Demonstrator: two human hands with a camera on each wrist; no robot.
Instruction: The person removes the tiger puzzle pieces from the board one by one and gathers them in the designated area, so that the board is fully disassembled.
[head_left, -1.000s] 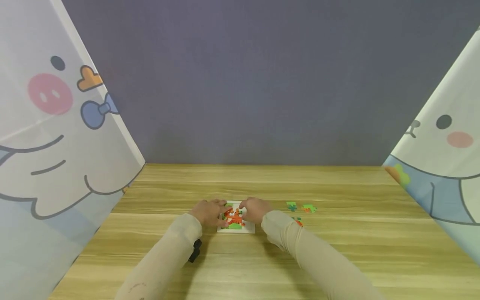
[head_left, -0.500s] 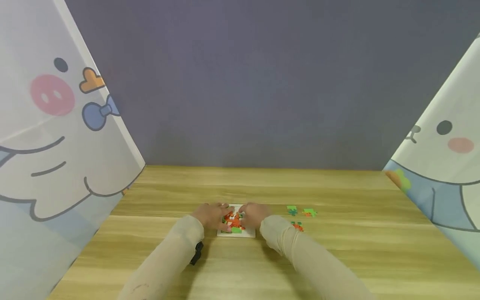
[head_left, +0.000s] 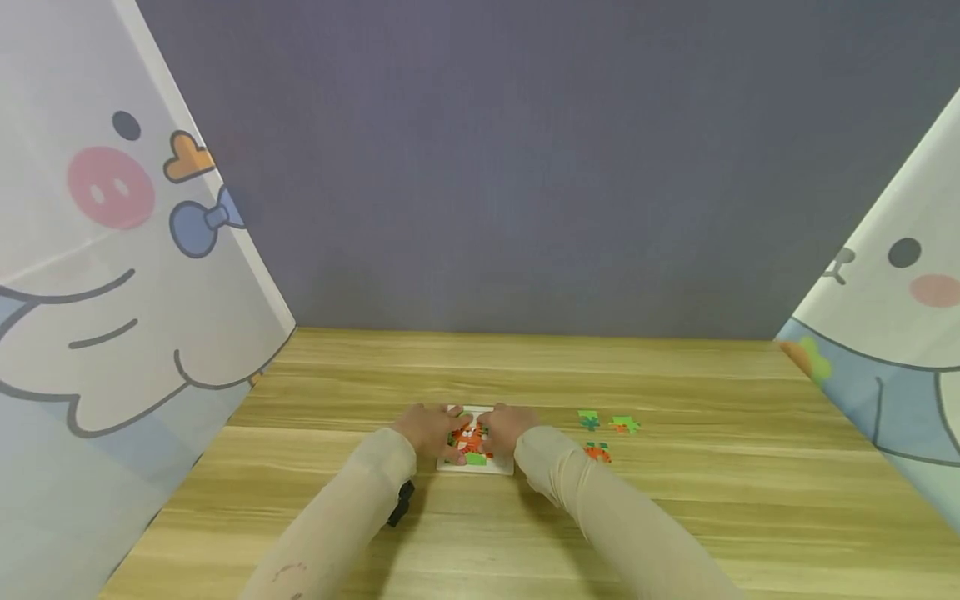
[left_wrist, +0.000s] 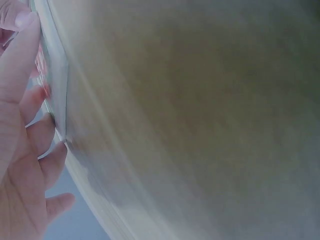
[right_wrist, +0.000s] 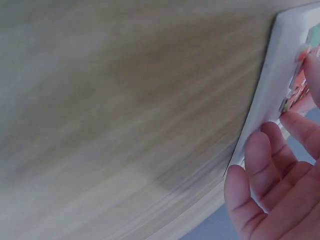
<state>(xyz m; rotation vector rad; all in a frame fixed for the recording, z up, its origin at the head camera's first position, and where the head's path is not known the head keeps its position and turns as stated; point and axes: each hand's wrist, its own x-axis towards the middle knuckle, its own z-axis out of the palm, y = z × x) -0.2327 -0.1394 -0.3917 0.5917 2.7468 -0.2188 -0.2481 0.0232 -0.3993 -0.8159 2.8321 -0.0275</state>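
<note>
A white puzzle board lies flat on the table, with an orange tiger picture partly assembled inside its frame. My left hand rests over the board's left side with its fingers spread, touching the board and the picture. On the right side, my right hand bends over the board. In the right wrist view its thumb and index finger pinch the edges of a puzzle piece at the picture's right side; its other fingers lie loosely curled by the board's rim. The hands hide parts of the picture.
Loose puzzle pieces lie right of the board: a green and teal piece, a green and orange piece and an orange striped piece. A dark grey wall rises behind the wooden table.
My right hand has moved slightly leftward over the board and its fingers have come down onto the picture's right side. My left hand stays on the board; the head view has shifted a little.
</note>
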